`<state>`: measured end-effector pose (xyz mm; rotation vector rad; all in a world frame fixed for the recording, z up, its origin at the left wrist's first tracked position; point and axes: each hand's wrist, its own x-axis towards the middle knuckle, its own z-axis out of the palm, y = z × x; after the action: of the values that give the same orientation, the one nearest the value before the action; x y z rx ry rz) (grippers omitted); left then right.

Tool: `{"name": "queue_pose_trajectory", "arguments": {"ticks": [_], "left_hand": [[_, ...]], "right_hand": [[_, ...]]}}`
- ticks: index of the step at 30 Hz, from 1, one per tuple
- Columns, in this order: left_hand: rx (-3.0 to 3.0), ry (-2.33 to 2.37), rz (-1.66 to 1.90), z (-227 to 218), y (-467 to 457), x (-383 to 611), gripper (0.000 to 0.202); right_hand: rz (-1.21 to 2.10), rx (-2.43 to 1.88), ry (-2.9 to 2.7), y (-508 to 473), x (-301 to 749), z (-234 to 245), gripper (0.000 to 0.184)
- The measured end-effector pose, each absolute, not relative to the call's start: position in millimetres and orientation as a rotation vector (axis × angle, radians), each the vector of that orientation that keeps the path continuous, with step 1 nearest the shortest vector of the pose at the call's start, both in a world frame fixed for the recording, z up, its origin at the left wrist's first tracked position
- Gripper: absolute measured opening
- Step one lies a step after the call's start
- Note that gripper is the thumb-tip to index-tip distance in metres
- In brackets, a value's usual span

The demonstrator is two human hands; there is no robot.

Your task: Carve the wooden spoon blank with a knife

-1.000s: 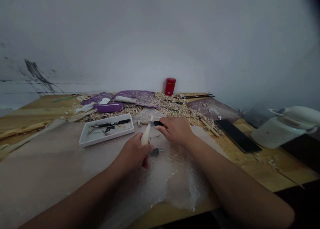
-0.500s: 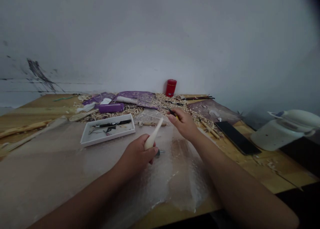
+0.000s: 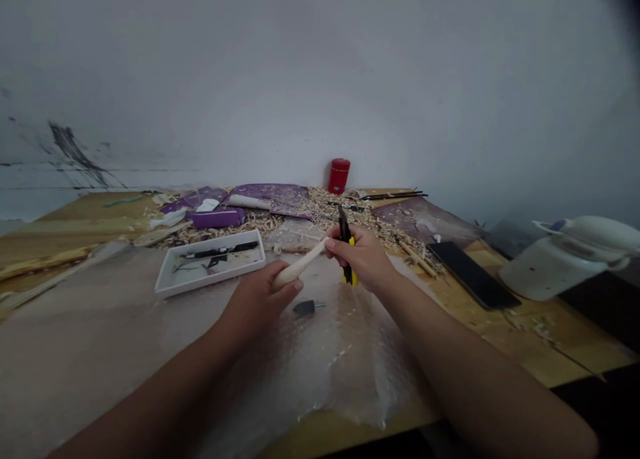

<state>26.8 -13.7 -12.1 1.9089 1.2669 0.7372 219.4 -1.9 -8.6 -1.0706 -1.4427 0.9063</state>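
My left hand (image 3: pixel 260 295) is closed around the thick end of a pale, tapered piece of carved wood (image 3: pixel 299 267). Its thin end points up and to the right, where the fingertips of my right hand (image 3: pixel 363 255) touch it. A black and yellow utility knife (image 3: pixel 345 235) is also gripped in my right hand, standing nearly upright beside the wood. Just below the hands, a dark cone-shaped bit with a metal shank (image 3: pixel 304 307) lies on the bubble wrap (image 3: pixel 250 385).
A white tray (image 3: pixel 165 282) with black tools sits at left. Behind are wood shavings (image 3: pixel 320 202), a purple case (image 3: pixel 219 217) and a red canister (image 3: pixel 339 176) by the wall. To the right lie a phone (image 3: pixel 473 274) and a white lidded container (image 3: pixel 553 269).
The wood has tipped lower toward the right, and my right hand has come to its thin end. The knife has turned upright in my right hand. The dark bit is now uncovered.
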Motion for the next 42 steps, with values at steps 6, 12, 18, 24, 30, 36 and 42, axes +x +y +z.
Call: {"name": "queue_pose_trajectory", "arguments": {"ticks": [6,12,18,24,30,36,42], "left_hand": [[1.252,1.028,1.096,-12,-6,24,0.021],[0.805,0.789,1.219,-14,-1,23,0.013],[0.758,0.780,1.103,-13,-5,27,0.007],[0.814,0.777,1.059,-14,-10,30,0.013],[0.858,0.718,0.923,-11,-13,28,0.022],[0.855,0.702,0.918,-10,-17,29,0.025],[0.914,0.726,0.883,-13,-18,29,0.029]], "right_hand": [[0.865,-1.141,-1.466,-3,220,-7,0.012],[0.701,-1.220,-1.703,-12,212,-4,0.010],[0.395,-1.234,-2.094,-21,195,-13,0.010],[0.258,-1.159,-2.283,-25,188,-15,0.021],[0.070,-1.384,-2.123,-16,204,-11,0.037],[0.020,-1.418,-2.209,-15,207,-9,0.041],[0.027,-1.338,-2.282,-17,202,-12,0.042]]}}
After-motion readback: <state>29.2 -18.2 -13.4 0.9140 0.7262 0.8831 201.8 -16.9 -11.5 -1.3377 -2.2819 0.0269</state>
